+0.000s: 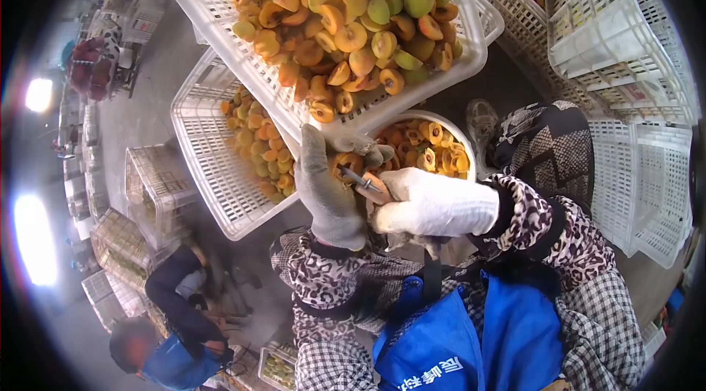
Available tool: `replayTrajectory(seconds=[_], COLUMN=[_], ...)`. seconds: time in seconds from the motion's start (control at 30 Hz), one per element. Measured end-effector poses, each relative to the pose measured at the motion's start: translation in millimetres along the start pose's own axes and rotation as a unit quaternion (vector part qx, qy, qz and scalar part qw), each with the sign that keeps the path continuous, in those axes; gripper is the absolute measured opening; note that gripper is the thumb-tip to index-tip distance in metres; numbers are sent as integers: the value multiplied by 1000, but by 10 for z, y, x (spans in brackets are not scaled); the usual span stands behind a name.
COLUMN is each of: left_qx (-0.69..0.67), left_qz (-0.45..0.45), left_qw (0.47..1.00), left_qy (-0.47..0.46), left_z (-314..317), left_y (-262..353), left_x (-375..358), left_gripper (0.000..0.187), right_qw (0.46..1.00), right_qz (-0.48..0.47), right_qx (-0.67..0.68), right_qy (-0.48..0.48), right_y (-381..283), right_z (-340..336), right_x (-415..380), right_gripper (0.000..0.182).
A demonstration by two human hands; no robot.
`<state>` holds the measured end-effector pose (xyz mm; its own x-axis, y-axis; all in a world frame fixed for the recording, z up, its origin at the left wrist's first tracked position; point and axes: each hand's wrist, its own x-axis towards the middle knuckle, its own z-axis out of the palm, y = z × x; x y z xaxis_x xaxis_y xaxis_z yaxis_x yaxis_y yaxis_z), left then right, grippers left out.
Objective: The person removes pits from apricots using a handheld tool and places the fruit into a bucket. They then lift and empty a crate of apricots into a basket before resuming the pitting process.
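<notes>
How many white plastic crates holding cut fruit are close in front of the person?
2: one crate tilted at top, full of halved fruit; a second crate below it on the left, partly filled. More crates stand farther off.

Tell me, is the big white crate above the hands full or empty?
Full. The white crate is heaped with halved orange and green fruit, piled above its rim near the left hand and right hand.
</notes>
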<state>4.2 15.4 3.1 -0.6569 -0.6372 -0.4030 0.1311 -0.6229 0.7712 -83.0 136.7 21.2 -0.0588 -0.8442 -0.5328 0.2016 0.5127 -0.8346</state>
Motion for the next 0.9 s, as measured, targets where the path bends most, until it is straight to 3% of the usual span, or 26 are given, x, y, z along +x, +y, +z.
replayTrajectory(seconds=[0.07, 0.1, 0.13, 0.17, 0.2, 0.23, 0.33, 0.4, 0.47, 0.5, 0.53, 0.6, 0.67, 0.7, 0.73, 0.77, 0.8, 0.83, 0.87, 0.9], left_qx=[26, 10, -6, -6, -39, -71, -115, -118, -123, -220, -314, -296, -329, -59, 215, 215, 497, 712, 712, 791], left_qz=[39, 32, 24, 24, -50, -124, -147, -162, -176, -189, -200, -182, -151, 10, 171, 174, 325, 437, 443, 372], left_qw=[999, 999, 998, 998, 996, 987, 977, 975, 973, 951, 918, 924, 927, 995, 928, 928, 758, 488, 486, 469], left_qy=[-14, -37, -60, -61, -65, -69, -104, -96, -82, -108, -134, -159, -101, 80, 251, 252, 270, 252, 245, 128], left_z=[-11, -17, -24, -41, -69, -100, -197, -220, -267, -324, -394, -589, -694, -628, -492, -555, -677, -716, -622, -492], left_y=[-28, -31, -35, -37, -36, -40, -79, -52, -45, -75, -113, -84, 205, 274, 357, 357, 349, 351, 335, 259], left_x=[35, 47, 55, 64, 79, 94, 79, 26, -20, -19, -16, -25, 74, 142, 202, 254, 340, 423, 536, 700], left_gripper=[47, 46, 46, 46, 46, 47, 48, 45, 42, 38, 34, 27, 35, 34, 32, 32, 29, 36, 36, 33], right_qw=[959, 948, 948, 980, 997, 978, 945, 935, 976, 975, 970, 947, 917, 925, 925, 898, 865, 802, 729, 798], right_qz=[98, 64, 63, 33, 2, 50, 77, 24, -26, -118, -162, -176, -224, -140, -55, -11, 33, 60, 90, -4], right_qx=[221, 274, 274, 169, 61, 173, 265, 319, 106, -57, -96, -265, -329, -352, -375, -436, -492, -582, -662, -584], right_qy=[-149, -152, -151, -102, -52, -109, -175, -151, -186, -177, -155, -52, 14, 26, 36, 61, 89, 118, 146, 146], right_y=[8, 43, 103, 173, 208, 78, 201, 209, 390, 547, 468, 473, 538, 560, 495, 711, 1079, 1557, 1461, 1381], right_z=[-72, -73, -50, -20, -5, -55, -116, -81, -86, -76, -96, -86, -131, -160, -214, -297, -387, -480, -504, -582], right_x=[-14, -17, 20, 73, 102, 48, 59, 44, 207, 304, 228, 144, -8, -92, -176, -127, -31, 37, 33, -102], right_gripper=[28, 20, 20, 17, 14, 13, 15, 17, 19, 21, 20, 17, 23, 22, 22, 21, 20, 20, 21, 18])
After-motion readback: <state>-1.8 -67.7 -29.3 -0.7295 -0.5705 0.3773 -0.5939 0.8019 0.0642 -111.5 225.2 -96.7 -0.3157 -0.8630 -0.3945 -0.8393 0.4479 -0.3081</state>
